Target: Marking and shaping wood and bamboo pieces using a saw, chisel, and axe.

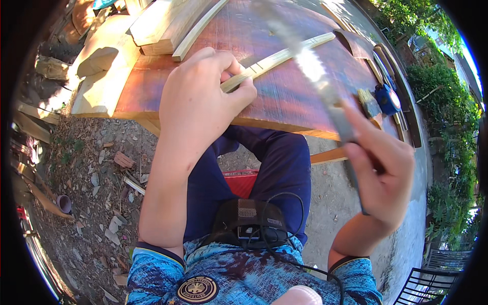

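My left hand (201, 94) pinches the near end of a thin, pale wooden strip (277, 58) between thumb and fingers. Short dark lines cross the strip just beyond my fingertips, and its far end points away to the right over the table. On the right, my right hand (384, 170) is closed round the lower part of a long flat metal blade (312, 66). The blade slants up and away to the left, passing in front of the strip in the picture. Motion and glare smear it, so its edge and exact kind cannot be made out.
Both hands are over a reddish-brown wooden table (198, 109). Thick timber pieces (162, 28) lie at its far left. A blue tape measure (388, 99) and a brush-like tool (368, 103) rest near the right edge. Wood scraps and stones litter the ground at left.
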Demonstrator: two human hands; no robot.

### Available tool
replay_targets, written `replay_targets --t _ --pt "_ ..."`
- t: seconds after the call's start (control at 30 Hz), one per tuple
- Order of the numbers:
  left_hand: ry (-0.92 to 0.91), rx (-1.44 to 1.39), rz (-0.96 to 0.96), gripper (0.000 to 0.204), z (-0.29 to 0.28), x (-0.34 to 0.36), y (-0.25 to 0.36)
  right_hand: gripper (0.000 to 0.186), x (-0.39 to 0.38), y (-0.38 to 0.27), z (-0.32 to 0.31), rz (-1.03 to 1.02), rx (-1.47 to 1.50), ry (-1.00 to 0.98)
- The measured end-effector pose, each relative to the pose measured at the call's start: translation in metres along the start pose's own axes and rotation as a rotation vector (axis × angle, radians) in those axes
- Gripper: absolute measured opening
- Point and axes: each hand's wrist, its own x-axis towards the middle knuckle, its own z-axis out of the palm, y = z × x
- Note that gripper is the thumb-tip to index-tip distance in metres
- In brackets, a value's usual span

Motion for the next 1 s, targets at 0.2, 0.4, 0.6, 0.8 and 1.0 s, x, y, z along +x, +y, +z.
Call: replay_targets --t 0.2,0.4,0.6,0.8,1.0 --pt "-0.048 -0.028 0.006 0.018 -0.007 -0.007 0.001 0.054 -0.006 0.036 -0.021 0.523 0.057 0.093" --pt "-0.125 -0.007 0.135 0.027 -0.031 -0.005 -0.009 0.058 0.006 0.057 0.002 0.459 0.077 0.062" --pt "0.086 0.066 0.11 0.023 -0.046 -0.016 -0.002 0.064 0.021 0.076 0.001 0.406 -0.236 -0.018" --pt "0.175 0.074 -0.015 0.007 -0.045 -0.014 0.004 0.061 0.019 0.098 0.004 0.301 -0.427 0.097" --pt "0.095 0.118 0.143 0.015 -0.028 -0.005 -0.004 0.056 0.016 0.098 0.01 0.388 -0.434 0.122"
